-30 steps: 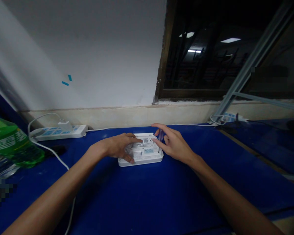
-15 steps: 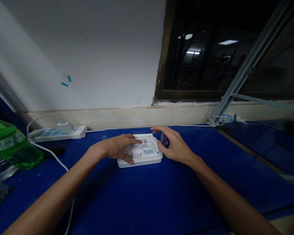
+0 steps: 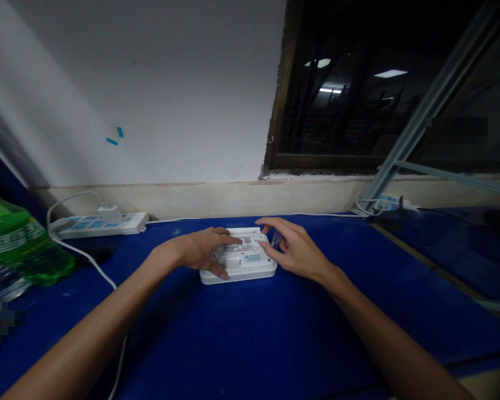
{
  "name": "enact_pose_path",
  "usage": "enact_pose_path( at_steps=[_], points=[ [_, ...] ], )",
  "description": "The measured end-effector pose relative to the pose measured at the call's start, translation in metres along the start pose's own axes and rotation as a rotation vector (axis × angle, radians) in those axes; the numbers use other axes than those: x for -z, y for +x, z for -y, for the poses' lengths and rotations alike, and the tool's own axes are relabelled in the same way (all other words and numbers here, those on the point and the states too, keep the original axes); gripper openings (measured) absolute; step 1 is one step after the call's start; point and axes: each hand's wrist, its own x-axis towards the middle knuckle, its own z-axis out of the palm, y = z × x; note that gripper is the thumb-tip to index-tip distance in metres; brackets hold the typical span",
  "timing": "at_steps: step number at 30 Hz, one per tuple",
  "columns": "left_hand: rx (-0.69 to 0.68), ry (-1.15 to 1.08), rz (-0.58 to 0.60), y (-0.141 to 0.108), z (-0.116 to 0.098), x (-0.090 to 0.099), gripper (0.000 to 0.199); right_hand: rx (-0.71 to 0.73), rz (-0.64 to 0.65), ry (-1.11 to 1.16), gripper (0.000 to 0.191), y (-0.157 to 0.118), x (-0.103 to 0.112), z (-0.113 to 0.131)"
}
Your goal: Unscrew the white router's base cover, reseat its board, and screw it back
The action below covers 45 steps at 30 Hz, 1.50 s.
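A flat white plastic router (image 3: 244, 268) lies upside down on the table, showing vent holes and printed labels on its underside. My left hand (image 3: 200, 250) rests on top of it with the fingers spread, pressing on its left half. My right hand (image 3: 295, 250) sits at its right edge, fingers curled around a small screwdriver with a clear bluish handle (image 3: 276, 240). The screwdriver's tip is hidden by my fingers.
The blue tabletop (image 3: 337, 316) runs wide around the router. At the back left stands a white power strip (image 3: 100, 226) with a plugged-in adapter and a white cable. A green plastic bottle (image 3: 12, 239) lies at the left. A metal rail (image 3: 425, 122) rises at the right.
My right hand has closed in on the router's right edge, and the screwdriver now leans lower against it. My left hand has not moved.
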Motion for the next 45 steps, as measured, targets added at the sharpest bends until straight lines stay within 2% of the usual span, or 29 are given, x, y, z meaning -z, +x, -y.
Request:
enact_pose_path(
  at_steps=[3,7,13,18,25,31,37,42,45],
  points=[
    [0.014,0.012,0.009,0.0004,0.0005,-0.0004,0.087,0.012,-0.009,0.026,0.042,-0.0003,-0.0003,0.0003],
    [0.025,0.012,0.014,0.0005,0.0008,-0.0002,0.088,0.043,0.020,0.025,0.061,-0.0015,0.0014,0.0026],
    [0.049,0.012,0.025,0.0005,0.0020,-0.0001,0.089,0.021,0.008,0.015,0.041,-0.0011,-0.0008,-0.0010],
    [0.040,0.043,0.023,-0.0003,-0.0001,0.0008,0.088,0.046,0.028,0.057,0.064,-0.0019,0.0029,0.0021],
    [0.002,0.029,0.008,0.0002,0.0010,-0.0002,0.087,0.005,0.032,0.073,0.044,-0.0018,0.0009,-0.0023],
    [0.006,0.027,0.005,-0.0001,0.0002,0.0006,0.087,0.026,0.043,0.079,0.065,-0.0036,0.0032,0.0005],
    [0.019,0.022,0.025,-0.0011,-0.0006,0.0013,0.087,0.009,0.006,0.063,0.043,-0.0025,0.0035,0.0011],
    [0.008,0.018,0.015,-0.0004,0.0012,0.0007,0.087,0.041,0.011,0.067,0.056,-0.0022,0.0067,0.0025],
    [0.013,0.025,0.014,-0.0005,0.0010,0.0005,0.087,0.019,0.015,0.061,0.045,-0.0020,0.0072,0.0016]
  ],
)
